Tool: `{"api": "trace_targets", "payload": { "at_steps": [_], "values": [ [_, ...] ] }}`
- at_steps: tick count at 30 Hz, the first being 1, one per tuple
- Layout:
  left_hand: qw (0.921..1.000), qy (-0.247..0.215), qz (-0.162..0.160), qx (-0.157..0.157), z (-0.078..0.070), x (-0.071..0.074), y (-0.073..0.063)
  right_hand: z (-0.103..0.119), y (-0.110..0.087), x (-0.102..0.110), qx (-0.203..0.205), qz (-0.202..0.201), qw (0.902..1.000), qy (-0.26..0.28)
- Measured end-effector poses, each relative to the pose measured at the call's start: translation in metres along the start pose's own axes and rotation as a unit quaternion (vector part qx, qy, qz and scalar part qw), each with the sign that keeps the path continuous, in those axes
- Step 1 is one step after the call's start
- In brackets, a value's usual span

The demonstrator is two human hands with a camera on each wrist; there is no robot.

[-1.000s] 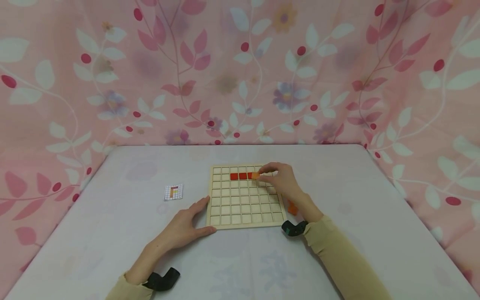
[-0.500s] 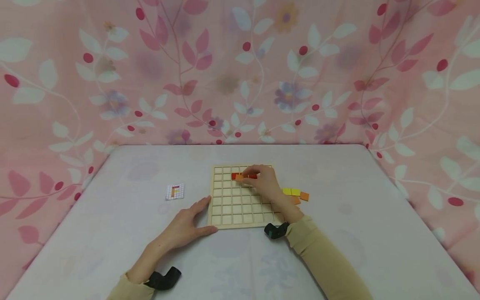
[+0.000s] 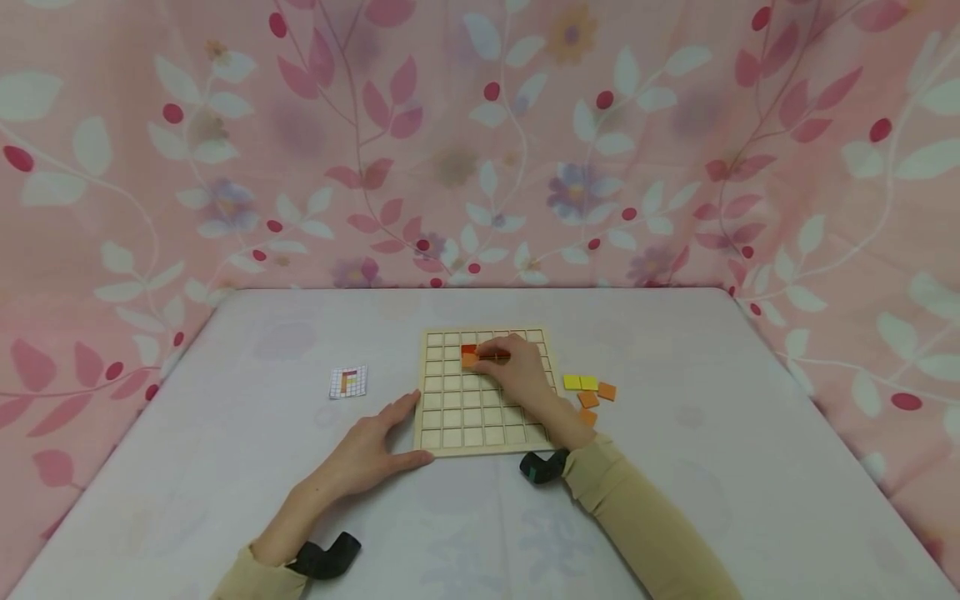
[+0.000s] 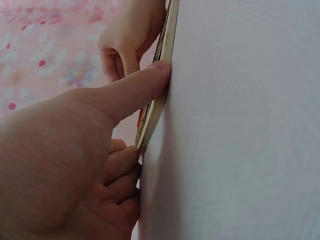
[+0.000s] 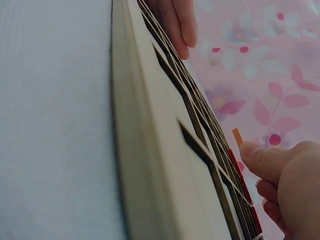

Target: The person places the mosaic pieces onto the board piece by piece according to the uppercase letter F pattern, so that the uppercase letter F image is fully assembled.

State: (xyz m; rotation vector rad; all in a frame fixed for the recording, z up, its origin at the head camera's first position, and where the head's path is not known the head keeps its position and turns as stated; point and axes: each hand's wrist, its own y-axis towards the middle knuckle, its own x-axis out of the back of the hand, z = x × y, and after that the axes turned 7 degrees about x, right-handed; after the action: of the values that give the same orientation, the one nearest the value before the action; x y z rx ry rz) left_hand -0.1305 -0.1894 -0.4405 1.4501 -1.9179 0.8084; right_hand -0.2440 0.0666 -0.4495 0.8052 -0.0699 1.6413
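Note:
My right hand [image 3: 517,365] pinches an orange square tile [image 3: 469,361] between thumb and fingertips, low over the wooden grid board [image 3: 453,417]. Just behind that tile, a red tile [image 3: 468,349] sits in the board's second row from the back; the hand partly covers the red row. In the right wrist view the orange tile [image 5: 237,135] sticks out past my thumb, above the red tiles [image 5: 235,161]. My left hand [image 3: 360,458] rests against the board's left side, thumb at the near-left corner. In the left wrist view its thumb [image 4: 135,91] presses the board's edge.
Right of the board lie two yellow tiles [image 3: 581,382] and several loose orange tiles [image 3: 588,400]. A small printed pattern card [image 3: 348,383] lies to the left. A pink floral curtain [image 3: 480,167] hangs behind the white-covered table [image 3: 675,483].
My right hand has carried the orange tile leftward along the red row to its left end, uncovering the loose tiles at right. The left hand stays at the board's edge.

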Motion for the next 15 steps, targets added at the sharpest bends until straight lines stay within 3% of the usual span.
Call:
{"api": "trace_targets", "payload": {
  "at_steps": [9,15],
  "values": [
    [1.0000,-0.002,0.003,0.005,-0.0013,0.0009,-0.0004,-0.0071,0.0001,-0.0030,0.064,-0.008,0.9975,-0.029],
    [1.0000,0.000,0.002,0.000,-0.0010,0.0001,0.0002,-0.0078,-0.0004,-0.0027,0.070,0.004,0.9964,-0.047]
  ]
}}
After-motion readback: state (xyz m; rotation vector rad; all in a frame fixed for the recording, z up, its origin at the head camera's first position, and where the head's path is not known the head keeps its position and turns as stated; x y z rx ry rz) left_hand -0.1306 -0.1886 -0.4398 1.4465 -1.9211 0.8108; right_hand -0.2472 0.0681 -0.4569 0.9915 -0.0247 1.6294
